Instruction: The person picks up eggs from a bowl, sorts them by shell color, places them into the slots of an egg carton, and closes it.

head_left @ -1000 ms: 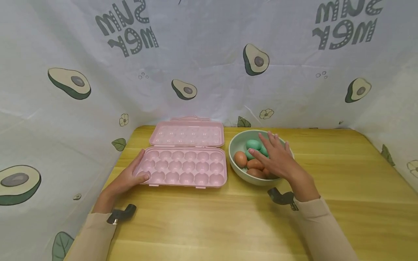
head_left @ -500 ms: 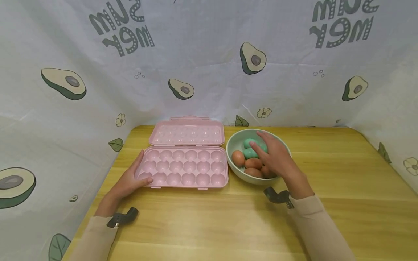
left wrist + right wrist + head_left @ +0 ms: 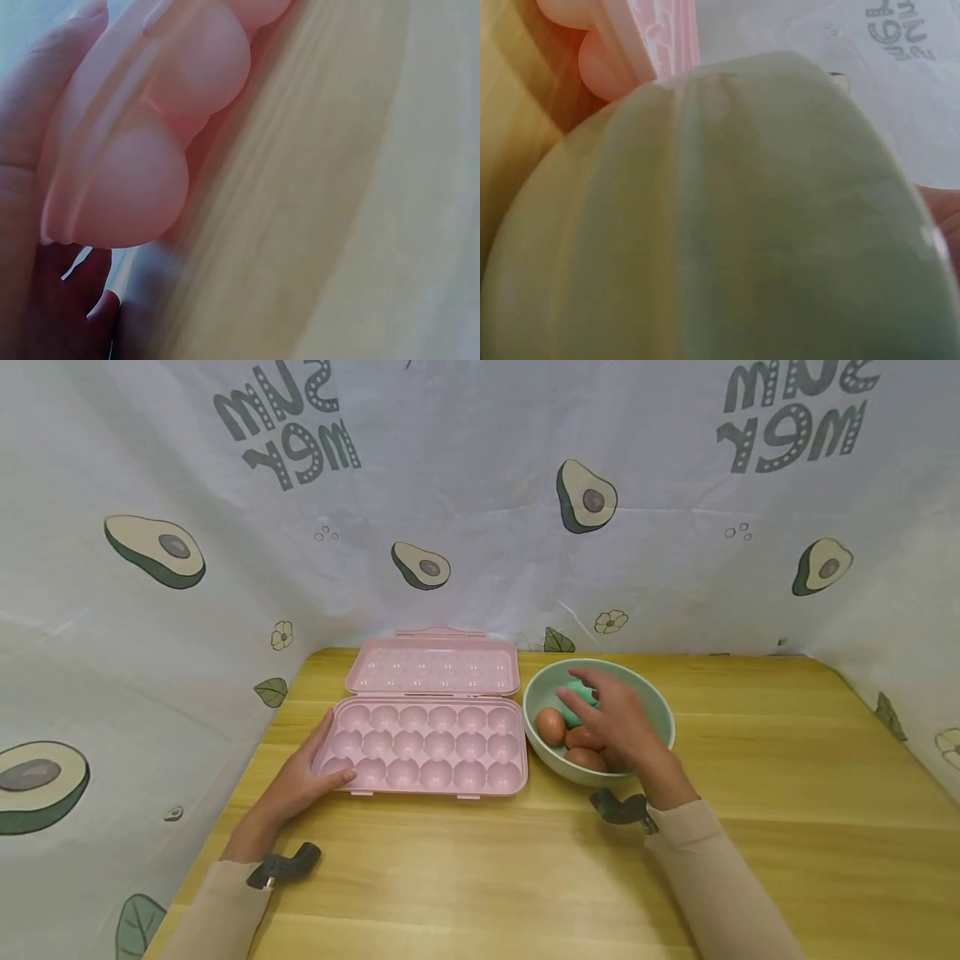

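My left hand (image 3: 296, 781) grips the left end of an open pink egg box (image 3: 517, 793). Its thumb lies over the near left corner; in the left wrist view, the fingers (image 3: 90, 277) show past the end of the box. The egg cups are empty. Over a pale green bowl (image 3: 662, 714) is my right hand (image 3: 618, 718), thumb and forefinger curved around a green egg (image 3: 581, 693). I cannot tell whether they pinch it. Several brown eggs (image 3: 551, 726) lie in the bowl, some partly covered by this hand. The bowl's wall hides most of it in the right wrist view.
The box lid (image 3: 431, 664) lies folded back, away from me. Behind the wooden table (image 3: 450, 868) hangs a white cloth (image 3: 480, 485) printed with avocados, close to the far edge. The bowl stands right beside the egg box.
My right hand has come down from spread fingers above the bowl to curved fingers among the eggs, then shifted left. My left hand keeps its grip on the egg box.
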The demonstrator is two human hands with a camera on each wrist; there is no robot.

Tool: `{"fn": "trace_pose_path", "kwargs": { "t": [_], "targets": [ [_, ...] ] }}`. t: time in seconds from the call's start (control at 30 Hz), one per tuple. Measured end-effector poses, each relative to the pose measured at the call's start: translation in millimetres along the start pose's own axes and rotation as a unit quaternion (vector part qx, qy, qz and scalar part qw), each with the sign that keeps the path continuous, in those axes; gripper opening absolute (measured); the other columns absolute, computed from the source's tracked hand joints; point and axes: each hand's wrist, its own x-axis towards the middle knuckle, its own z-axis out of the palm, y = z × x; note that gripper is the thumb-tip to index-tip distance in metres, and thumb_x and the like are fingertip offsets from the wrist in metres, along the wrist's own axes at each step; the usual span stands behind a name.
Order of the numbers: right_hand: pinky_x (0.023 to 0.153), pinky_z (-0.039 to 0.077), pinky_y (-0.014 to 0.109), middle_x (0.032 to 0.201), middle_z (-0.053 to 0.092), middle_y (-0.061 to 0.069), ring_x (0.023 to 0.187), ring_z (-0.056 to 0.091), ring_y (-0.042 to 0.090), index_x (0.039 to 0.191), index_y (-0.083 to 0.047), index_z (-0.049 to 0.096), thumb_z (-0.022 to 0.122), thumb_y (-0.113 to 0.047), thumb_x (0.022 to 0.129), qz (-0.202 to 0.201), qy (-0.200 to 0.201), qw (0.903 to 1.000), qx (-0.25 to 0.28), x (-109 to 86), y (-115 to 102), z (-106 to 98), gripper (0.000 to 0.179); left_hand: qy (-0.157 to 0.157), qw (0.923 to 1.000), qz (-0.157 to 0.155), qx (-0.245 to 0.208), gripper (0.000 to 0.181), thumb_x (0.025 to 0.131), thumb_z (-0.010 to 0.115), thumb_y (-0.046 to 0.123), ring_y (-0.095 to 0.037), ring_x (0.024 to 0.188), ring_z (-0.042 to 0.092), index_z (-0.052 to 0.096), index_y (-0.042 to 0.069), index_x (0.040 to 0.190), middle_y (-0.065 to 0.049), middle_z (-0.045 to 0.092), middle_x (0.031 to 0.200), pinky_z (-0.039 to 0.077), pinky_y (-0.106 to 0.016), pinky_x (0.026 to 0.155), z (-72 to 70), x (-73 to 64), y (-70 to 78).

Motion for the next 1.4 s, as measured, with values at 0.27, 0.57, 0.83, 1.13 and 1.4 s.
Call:
{"fn": "trace_pose_path", "kwargs": {
  "t": [0.27, 0.57, 0.83, 1.13, 1.4],
  "targets": [
    [0.098, 0.046, 0.049, 0.136, 0.053, 0.017, 0.121, 0.054, 0.037, 0.138, -0.007, 0.051, 0.062, -0.035, 0.095, -0.007, -0.024, 0.9985, 0.049, 3.8, 0.0, 5.0, 0.052, 0.013, 0.9998, 0.000, 0.012, 0.098, 0.082, 0.074, 0.031, -0.039, 0.144, 0.015, 0.011, 0.024, 0.157, -0.012, 0.014, 0.160, 0.014, -0.061, 0.113, 2.6, -1.8, 1.0],
    [0.092, 0.052, 0.043, 0.125, 0.062, 0.017, 0.112, 0.062, 0.033, 0.127, -0.002, 0.059, 0.067, -0.022, 0.092, -0.025, -0.043, 0.9957, 0.078, 7.7, 4.6, 12.4, 0.041, 0.021, 0.9993, -0.001, 0.031, 0.098, 0.083, 0.073, 0.032, -0.043, 0.143, 0.017, 0.009, 0.020, 0.157, -0.017, 0.015, 0.159, 0.016, -0.063, 0.112, -1.0, -8.7, 5.2],
    [0.088, 0.054, 0.041, 0.119, 0.066, 0.014, 0.102, 0.067, 0.031, 0.120, -0.002, 0.066, 0.071, -0.018, 0.089, -0.031, -0.057, 0.9948, 0.078, 6.7, 5.3, 15.8, 0.035, 0.019, 0.9993, -0.001, 0.031, 0.098, 0.083, 0.072, 0.033, -0.043, 0.143, 0.016, 0.009, 0.020, 0.157, -0.017, 0.015, 0.159, 0.015, -0.064, 0.111, -1.1, -10.0, 4.8],
    [0.090, 0.052, 0.044, 0.103, 0.071, 0.008, 0.098, 0.068, 0.029, 0.108, -0.006, 0.073, 0.073, -0.011, 0.084, -0.054, -0.067, 0.9947, 0.057, 4.5, 8.4, 18.8, 0.024, 0.015, 0.9995, -0.001, 0.029, 0.095, 0.085, 0.070, 0.033, -0.043, 0.143, 0.016, 0.010, 0.018, 0.157, -0.016, 0.014, 0.160, 0.015, -0.063, 0.112, 1.5, -9.7, 4.3],
    [0.092, 0.049, 0.044, 0.102, 0.071, 0.002, 0.100, 0.063, 0.025, 0.108, -0.012, 0.074, 0.076, -0.021, 0.084, -0.061, -0.083, 0.9947, 0.006, 2.3, 10.7, 20.6, 0.026, 0.015, 0.9995, 0.001, 0.029, 0.094, 0.086, 0.070, 0.034, -0.042, 0.143, 0.016, 0.010, 0.019, 0.157, -0.015, 0.014, 0.160, 0.015, -0.063, 0.112, 3.2, -7.2, 3.5]
  ]
}}
